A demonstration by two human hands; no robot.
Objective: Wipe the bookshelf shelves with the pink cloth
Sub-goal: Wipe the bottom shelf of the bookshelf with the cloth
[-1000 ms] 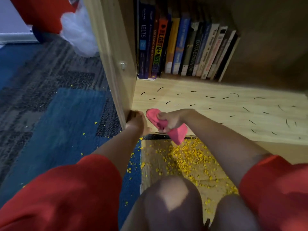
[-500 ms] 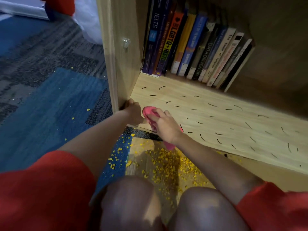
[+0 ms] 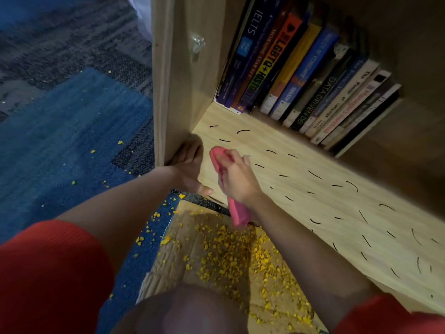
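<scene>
Fronting dash-marked shelf (image 3: 325, 201): carpet (image 3: 72, 131), crumbs (image 3: 236, 251) perhaps.

Head view, steeply downward (close) onto shelf (image 3: 301, 189).

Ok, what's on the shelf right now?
Short black marks scattered over the shelf, books leaning at the back, and the right hand gripping the cloth at the front left corner. Whatever lies under the cloth and hand is covered.

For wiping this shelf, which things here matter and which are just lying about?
Job: crumpled pink cloth; right hand gripping it; light wooden shelf board with black marks; left hand at its corner.
Lying about: row of leaning books; yellow crumbs; brown cardboard sheet; blue carpet.
</scene>
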